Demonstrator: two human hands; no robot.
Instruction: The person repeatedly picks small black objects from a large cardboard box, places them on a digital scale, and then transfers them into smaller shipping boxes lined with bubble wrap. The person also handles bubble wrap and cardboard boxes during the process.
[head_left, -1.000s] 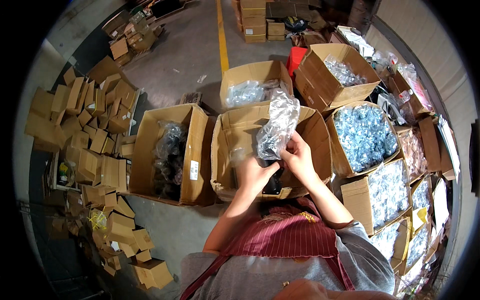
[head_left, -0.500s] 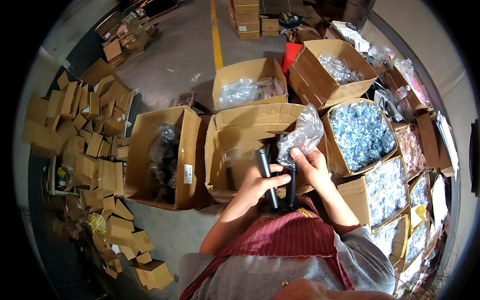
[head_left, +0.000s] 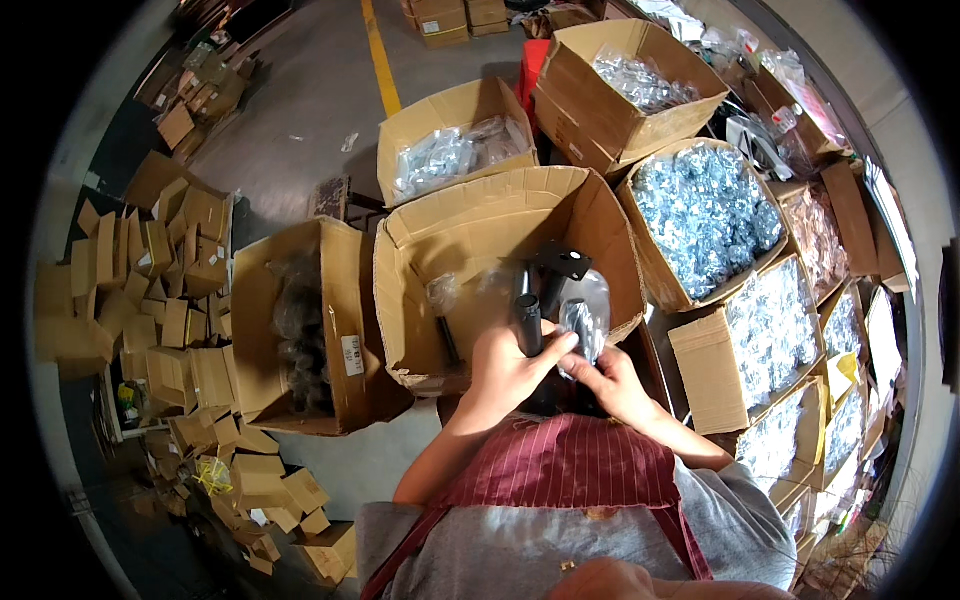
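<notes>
Grey floor [head_left: 290,110] lies beyond a large open carton [head_left: 470,215]. Over its near side, the left hand [head_left: 505,365] wraps round a black tube [head_left: 528,325] and the right hand [head_left: 615,385] pinches a clear bag [head_left: 597,300], now lower than half a second ago, leaving tube and bag side by side.

Centre: a glossy plastic bag [head_left: 598,300], a smooth black tube [head_left: 528,326], a matt cardboard box [head_left: 485,212]; lower centre, a cloth apron [head_left: 560,465].
</notes>
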